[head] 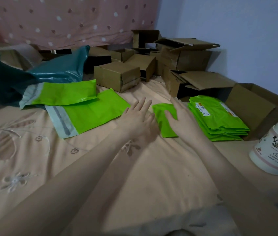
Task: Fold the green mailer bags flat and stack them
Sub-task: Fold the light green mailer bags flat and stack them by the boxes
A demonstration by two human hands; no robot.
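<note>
Head view, done: tidy stack of folded bright-green plastic mailer bags (218, 118) on the peach bedsheet (32, 150).
In hand: small folded green mailer (164, 116); right hand (182, 120) and left hand (138, 120) rest on or beside it, fingers straight, probably flattening.
Left: two unfolded green mailers (90, 111).

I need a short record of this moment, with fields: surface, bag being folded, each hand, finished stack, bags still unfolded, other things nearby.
surface: peach bedsheet with flower embroidery
bag being folded: small folded green mailer, lying flat between the hands
left hand: open, fingers straight, beside the mailer
right hand: open, pressing on the mailer
finished stack: folded green stack, to the right of the mailer
bags still unfolded: two flat green mailers, to the left
other things nearby: cardboard boxes, teal bag, white jug
</note>
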